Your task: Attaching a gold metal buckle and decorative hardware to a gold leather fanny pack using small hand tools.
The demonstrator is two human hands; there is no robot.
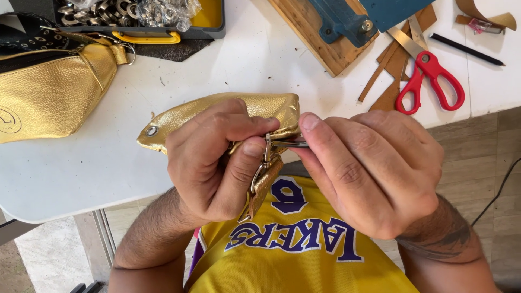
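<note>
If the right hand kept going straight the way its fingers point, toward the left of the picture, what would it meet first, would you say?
The right hand pinches a thin metal piece that already reaches the metal ring held by the left hand. It would likely meet that ring and the left thumb first, though depth is hard to judge.

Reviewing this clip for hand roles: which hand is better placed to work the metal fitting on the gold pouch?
Probably the right hand: it pinches a thin metal tool whose tip meets the metal ring. The left hand has its grip on the gold pouch and strap tab, steadying them.
</note>
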